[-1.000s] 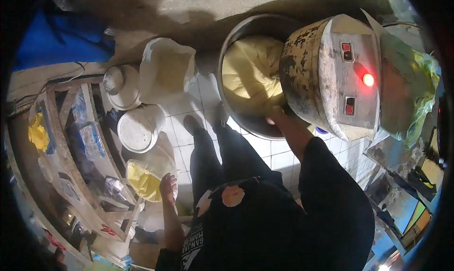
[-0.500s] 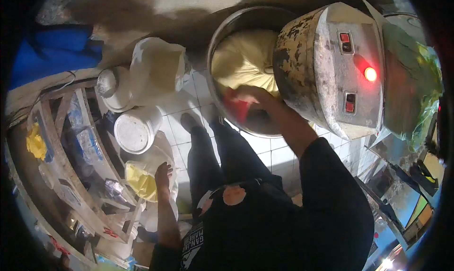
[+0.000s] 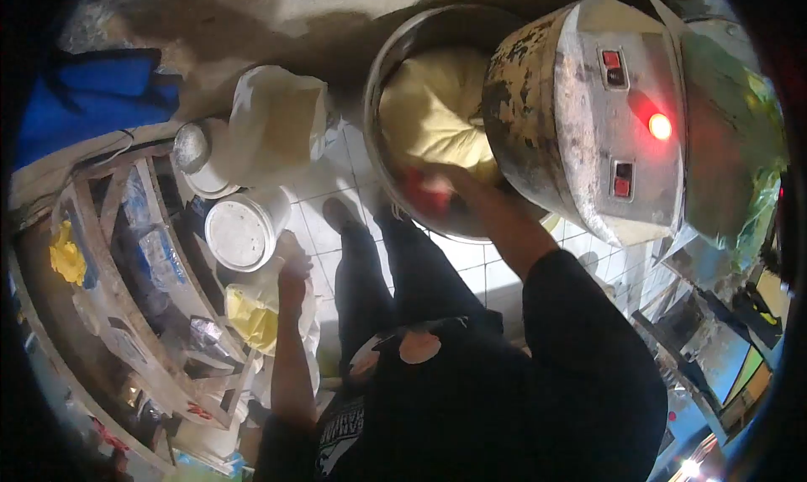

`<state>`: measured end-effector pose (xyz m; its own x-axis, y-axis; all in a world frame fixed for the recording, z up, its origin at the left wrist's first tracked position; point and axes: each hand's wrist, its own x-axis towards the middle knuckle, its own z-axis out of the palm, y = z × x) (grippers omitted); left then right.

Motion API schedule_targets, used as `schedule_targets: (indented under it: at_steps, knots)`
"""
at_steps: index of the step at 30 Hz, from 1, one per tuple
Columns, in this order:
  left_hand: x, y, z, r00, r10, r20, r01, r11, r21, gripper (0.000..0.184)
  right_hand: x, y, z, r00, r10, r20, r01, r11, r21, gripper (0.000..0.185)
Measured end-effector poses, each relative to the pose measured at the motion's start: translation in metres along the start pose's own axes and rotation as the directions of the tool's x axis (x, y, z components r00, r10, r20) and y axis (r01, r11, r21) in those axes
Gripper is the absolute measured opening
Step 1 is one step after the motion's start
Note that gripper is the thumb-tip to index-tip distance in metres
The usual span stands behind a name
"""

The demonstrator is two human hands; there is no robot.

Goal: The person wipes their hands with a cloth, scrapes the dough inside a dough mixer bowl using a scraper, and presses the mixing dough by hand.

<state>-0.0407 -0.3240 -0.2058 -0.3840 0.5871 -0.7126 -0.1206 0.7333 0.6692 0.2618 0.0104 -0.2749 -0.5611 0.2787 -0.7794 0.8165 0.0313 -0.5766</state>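
Observation:
My right hand (image 3: 447, 178) is inside the near rim of a large metal mixing bowl (image 3: 375, 137), closed on a blurred red object (image 3: 427, 193) whose kind I cannot make out. Pale yellow dough (image 3: 437, 116) fills much of the bowl, close to this hand. My left hand (image 3: 292, 257) hangs beside a lidded white bucket (image 3: 239, 232), above a whitish sack with a yellow bag (image 3: 252, 318) at its opening. Motion smears its fingers, so their closing is unclear.
A mixer head (image 3: 538, 104) with red switches and a glowing red light overhangs the bowl. A white sack (image 3: 282, 116) and another white bucket (image 3: 202, 175) stand by the wall. A wooden rack (image 3: 147, 272) is at left; white tiles (image 3: 324, 213) cover the floor.
My left hand has moved forward from the sack toward the bucket. My right hand and the red object have shifted slightly toward me along the bowl, while the dough's folds have turned.

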Motion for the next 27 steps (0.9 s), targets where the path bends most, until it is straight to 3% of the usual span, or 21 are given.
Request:
schedule_targets:
  at_steps: [1,2,3,4,6,9,10,12,16,17,18,20,22,24,27]
  knots:
    - [0.008,-0.054,-0.016,0.986,0.163,0.044,-0.169,0.937,0.306,0.029,-0.014,0.02,0.003,1.0,0.021,0.012,-0.021,1.0,0.016,0.037]
    - [0.004,-0.086,-0.026,0.987,0.148,0.062,-0.159,0.952,0.262,0.038,-0.026,0.036,0.0,0.999,0.042,0.027,-0.043,0.999,0.022,0.037]
    - [-0.015,-0.071,-0.022,0.975,-0.221,-0.028,0.22,0.975,-0.039,0.04,-0.033,0.043,-0.008,0.998,0.057,0.039,-0.058,0.998,0.021,0.038]
    - [-0.036,-0.047,-0.02,0.961,-0.267,-0.067,0.263,0.963,-0.063,0.035,-0.036,0.043,-0.014,0.997,0.063,0.05,-0.063,0.998,0.01,0.038]
    - [-0.051,-0.085,-0.037,0.94,-0.332,-0.085,0.327,0.943,-0.063,0.037,-0.021,0.027,-0.024,0.999,0.029,0.028,-0.029,1.0,-0.008,0.038]
    - [-0.069,-0.111,-0.04,0.861,-0.495,-0.117,0.461,0.857,-0.228,0.037,0.027,-0.004,-0.019,0.985,-0.105,-0.137,0.106,0.994,-0.005,0.039]
    - [-0.068,-0.12,-0.037,0.868,-0.485,-0.104,0.453,0.861,-0.232,0.039,0.033,-0.006,-0.009,0.949,-0.178,-0.258,0.186,0.983,0.005,0.039]
    - [-0.074,-0.132,-0.044,0.878,-0.473,-0.066,0.451,0.866,-0.215,0.043,0.0,0.017,-0.004,1.0,-0.003,-0.028,0.003,1.0,0.003,0.039]
    - [-0.039,-0.169,-0.054,0.963,-0.246,-0.108,0.247,0.969,-0.007,0.043,-0.03,0.038,-0.017,0.993,0.079,0.086,-0.077,0.997,-0.021,0.041]
    - [-0.053,-0.09,-0.035,0.947,-0.31,-0.088,0.289,0.938,-0.191,0.038,-0.023,0.031,-0.017,0.993,0.075,0.095,-0.072,0.997,-0.04,0.041]
    - [-0.05,-0.069,-0.029,0.951,-0.293,-0.104,0.265,0.938,-0.222,0.037,-0.01,0.019,-0.017,0.994,0.067,0.087,-0.061,0.995,-0.076,0.041]
    - [-0.045,-0.029,-0.017,0.964,-0.242,-0.109,0.222,0.96,-0.17,0.036,0.017,0.002,-0.018,0.994,0.089,0.069,-0.076,0.981,-0.181,0.042]
    - [-0.04,-0.035,-0.021,0.973,-0.216,-0.085,0.199,0.965,-0.172,0.036,0.01,-0.028,-0.018,0.986,0.166,0.018,-0.156,0.956,-0.249,0.044]
    - [-0.034,-0.033,-0.022,0.984,-0.162,-0.067,0.148,0.973,-0.178,0.036,0.007,0.057,0.003,0.938,0.094,0.334,-0.176,0.959,0.223,0.046]
    - [-0.041,-0.042,-0.03,0.976,-0.206,-0.069,0.191,0.964,-0.186,0.036,0.008,0.045,-0.023,0.972,0.068,0.226,-0.067,0.998,-0.01,0.043]
